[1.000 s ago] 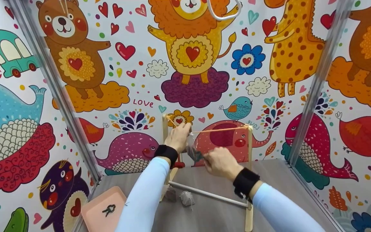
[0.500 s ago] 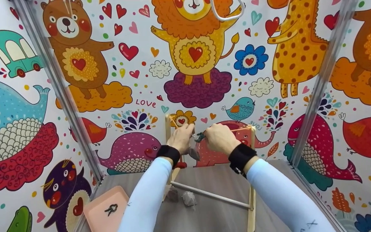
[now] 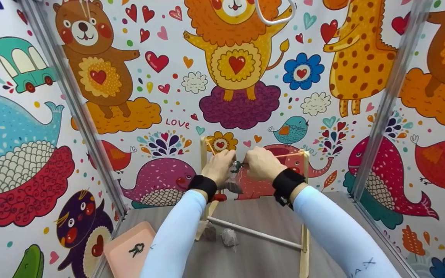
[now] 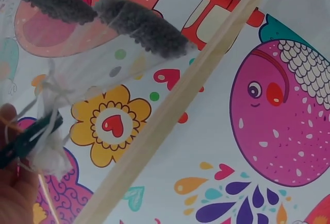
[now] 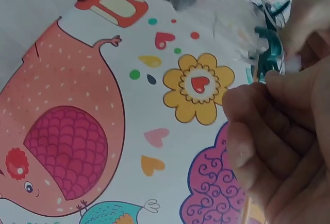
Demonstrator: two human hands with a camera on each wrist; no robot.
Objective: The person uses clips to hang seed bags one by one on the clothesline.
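Observation:
At an orange string (image 3: 290, 155) stretched between two wooden posts, my hands work close together. My left hand (image 3: 219, 166) holds the gathered top of a clear plastic bag (image 3: 233, 185), which hangs below with dark grey contents (image 4: 144, 26). A dark green clip (image 3: 237, 166) sits at the bag's neck, right by the string. My right hand (image 3: 262, 163) pinches this clip from the right, thumb against fingers in the right wrist view. The bag's knotted white neck (image 4: 51, 154) lies beside the clip in the left wrist view. Part of the string is hidden behind my hands.
A left post (image 3: 204, 154) and right post (image 3: 306, 170) rise from a wooden stand with a low white crossbar (image 3: 255, 233). Two more small bags, one greyish white (image 3: 229, 237), one brownish (image 3: 209, 231), lie on the table. A pink tray (image 3: 114, 251) holds another green clip (image 3: 136, 250).
My right hand has risen from below the string up to it, bringing the green clip to the bag's neck. My left hand has stayed at the string. The bag's lower end has swung slightly.

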